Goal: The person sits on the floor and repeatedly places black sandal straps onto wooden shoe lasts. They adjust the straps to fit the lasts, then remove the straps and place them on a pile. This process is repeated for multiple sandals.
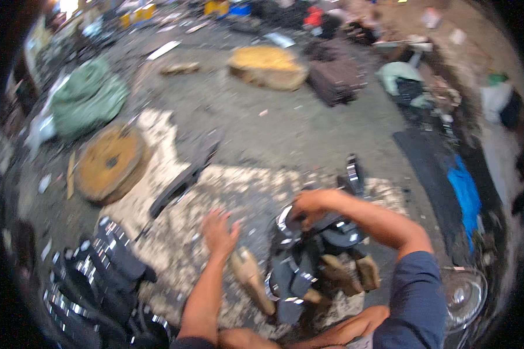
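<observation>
Rightward sits a clear dish (469,303); left hand (218,235), grip apart; right hand (310,207) at black pieces (285,230), grip I cannot tell.

Footwear heap (297,276) right of a shoe last (251,274), pile (93,285) at lower left, disc (102,173) behind it, sack (90,99) farther back

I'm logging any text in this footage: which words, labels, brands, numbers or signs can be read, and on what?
No text can be read anywhere in the picture.
Black pieces by the right hand: bright glints, no legible lettering.
Green sack and blue sheet: no legible marks.
Yellow items at the far edge: too small and blurred to tell.
</observation>
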Available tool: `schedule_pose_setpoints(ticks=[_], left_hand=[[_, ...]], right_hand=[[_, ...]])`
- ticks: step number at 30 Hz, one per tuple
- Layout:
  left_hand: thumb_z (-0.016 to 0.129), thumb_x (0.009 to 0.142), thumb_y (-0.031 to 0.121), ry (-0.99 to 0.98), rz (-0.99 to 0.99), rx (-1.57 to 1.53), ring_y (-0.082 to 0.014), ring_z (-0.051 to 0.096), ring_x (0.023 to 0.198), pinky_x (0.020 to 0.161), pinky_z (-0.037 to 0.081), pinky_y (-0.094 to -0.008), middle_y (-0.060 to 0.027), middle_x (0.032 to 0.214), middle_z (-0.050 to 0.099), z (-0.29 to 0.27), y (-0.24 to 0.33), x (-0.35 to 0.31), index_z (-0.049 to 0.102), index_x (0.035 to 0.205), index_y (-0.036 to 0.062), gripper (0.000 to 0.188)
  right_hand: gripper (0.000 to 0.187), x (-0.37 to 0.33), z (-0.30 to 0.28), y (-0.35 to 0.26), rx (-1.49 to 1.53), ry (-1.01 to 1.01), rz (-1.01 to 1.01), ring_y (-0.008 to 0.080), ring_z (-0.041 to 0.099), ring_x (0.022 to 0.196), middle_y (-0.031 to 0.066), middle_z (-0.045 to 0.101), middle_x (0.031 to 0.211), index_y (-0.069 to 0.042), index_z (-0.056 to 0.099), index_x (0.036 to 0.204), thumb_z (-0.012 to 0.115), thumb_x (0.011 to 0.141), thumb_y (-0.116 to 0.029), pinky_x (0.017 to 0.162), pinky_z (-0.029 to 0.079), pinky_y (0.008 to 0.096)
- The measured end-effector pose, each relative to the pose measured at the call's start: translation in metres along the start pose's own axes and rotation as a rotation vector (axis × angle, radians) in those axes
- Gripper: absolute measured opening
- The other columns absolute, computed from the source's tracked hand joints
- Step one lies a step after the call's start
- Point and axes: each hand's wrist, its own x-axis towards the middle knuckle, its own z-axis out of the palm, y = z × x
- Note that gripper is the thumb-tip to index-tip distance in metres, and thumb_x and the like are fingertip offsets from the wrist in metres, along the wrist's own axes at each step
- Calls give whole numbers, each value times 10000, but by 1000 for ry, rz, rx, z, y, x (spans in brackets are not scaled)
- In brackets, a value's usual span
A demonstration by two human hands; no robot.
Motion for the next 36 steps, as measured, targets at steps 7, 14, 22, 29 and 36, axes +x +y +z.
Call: schedule_pose_setpoints(ticks=[7,14,22,29,36], left_hand=[[735,808,349,-19,-47,85,-302,377,1360,1177,200,-497,-124,1317,522,-10,5,11,631,1157,106,438],[725,781,376,-8,39,277,-344,328,1372,1168,214,-539,-136,1385,444,-4,-24,-2,563,1287,58,620],[692,846,392,-486,-506,-63,-304,385,1357,1156,231,-508,-101,1351,524,-32,17,17,615,1213,121,463],[679,793,419,-405,-72,-23,-342,335,1426,1204,195,-496,-144,1447,489,-23,-14,2,601,1300,127,590],[586,943,319,-341,-155,-415,-362,643,1063,918,508,-451,-199,1092,690,-123,86,-38,709,1123,78,325]], right_hand=[[637,167,-130,-53,1089,993,-250,317,634,1103,161,689,1150,-40,659,1197,738,832,-555,979,478,413],[1007,317,-156,-140,1463,1270,249,391,505,1259,300,473,1369,-77,292,1464,862,708,-419,1043,431,436],[689,126,-87,-63,1860,1212,-267,237,591,1085,162,563,1246,-149,319,1500,695,927,-87,853,548,387],[860,-94,95,-21,1563,1275,78,319,453,1326,192,415,1497,-66,351,1498,824,783,-122,1081,402,431],[530,-133,226,-10,1191,1635,797,299,631,1096,208,674,1143,11,693,1127,872,726,-286,955,484,396]])
